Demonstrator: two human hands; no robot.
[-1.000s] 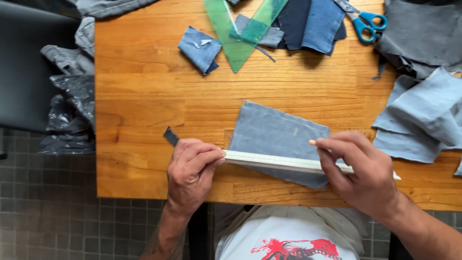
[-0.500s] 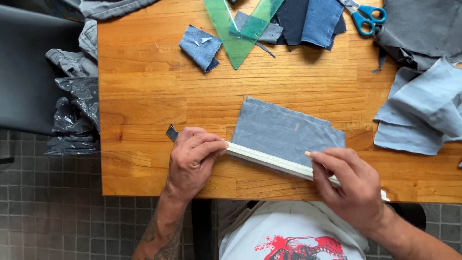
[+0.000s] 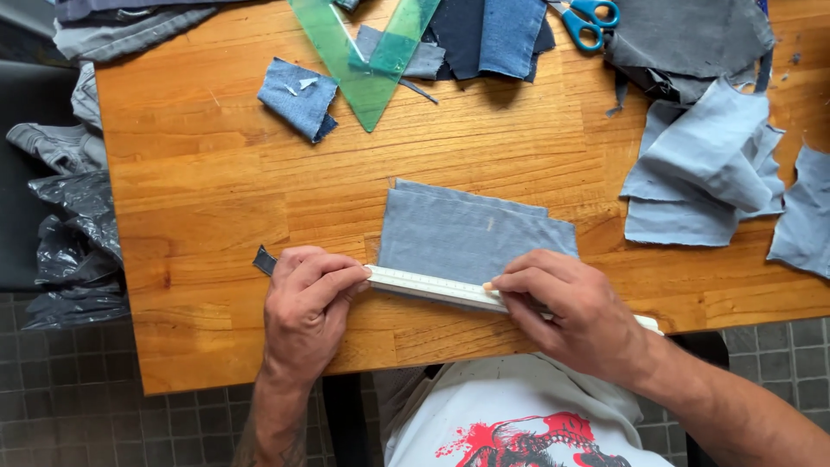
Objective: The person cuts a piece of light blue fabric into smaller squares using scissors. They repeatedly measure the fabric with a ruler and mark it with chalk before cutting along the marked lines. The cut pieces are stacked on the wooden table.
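A rectangular piece of grey-blue denim point(image 3: 471, 233) lies flat near the front edge of the wooden table point(image 3: 216, 190). A white ruler point(image 3: 432, 285) rests along the denim's near edge. My left hand point(image 3: 307, 303) presses down on the ruler's left end, fingers curled over it. My right hand point(image 3: 575, 307) lies over the ruler's right part and pinches a small pale marking piece whose tip touches the ruler's edge at the cloth. A small dark scrap point(image 3: 263, 259) pokes out beside my left hand.
A green see-through set square point(image 3: 363, 52), a folded denim patch point(image 3: 298, 97) and blue-handled scissors point(image 3: 588, 17) lie at the back. Light blue fabric pieces point(image 3: 709, 164) are piled on the right. Grey cloth and a black plastic bag point(image 3: 78, 251) hang off the left side.
My right hand has slid left along the ruler with the marking piece. My left hand still holds the ruler's left end down.
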